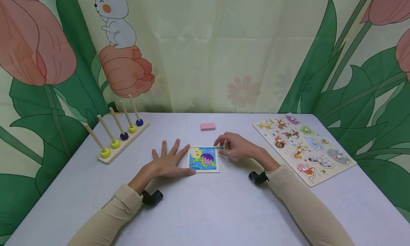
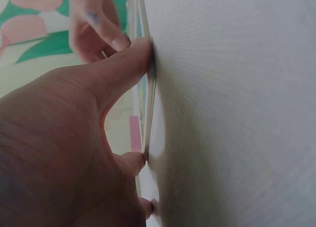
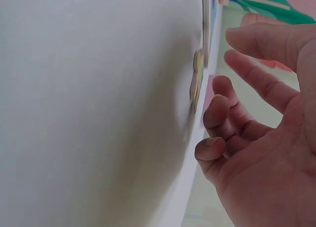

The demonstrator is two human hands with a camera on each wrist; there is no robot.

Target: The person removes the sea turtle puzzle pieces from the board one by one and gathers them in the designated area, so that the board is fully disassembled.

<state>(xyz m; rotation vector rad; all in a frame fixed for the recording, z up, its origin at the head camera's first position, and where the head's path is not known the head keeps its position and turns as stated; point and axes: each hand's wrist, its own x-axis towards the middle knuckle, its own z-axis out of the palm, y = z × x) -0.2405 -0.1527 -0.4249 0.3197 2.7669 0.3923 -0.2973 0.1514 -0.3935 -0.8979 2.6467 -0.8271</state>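
A small square picture puzzle [image 1: 204,160] of a yellow-green dinosaur with a purple eggshell lies flat on the white table. My left hand [image 1: 168,163] is spread at its left side; the thumb rests on the lower left corner and the index fingertip is by the upper left one. In the left wrist view the thumb lies over the board's edge [image 2: 151,96]. At the puzzle's right edge hovers my right hand [image 1: 236,146], fingers loosely bent and holding nothing. Below those fingers a small flat puzzle piece [image 3: 197,81] lies on the table beside the board, partly hidden in the head view.
A pink block [image 1: 208,126] lies behind the puzzle. On the left stands a wooden peg rack [image 1: 110,157] with yellow and dark blue beads on its pegs. A large animal puzzle board [image 1: 285,155] lies at the right, near my right forearm. A printed curtain [image 1: 198,61] hangs behind the table.
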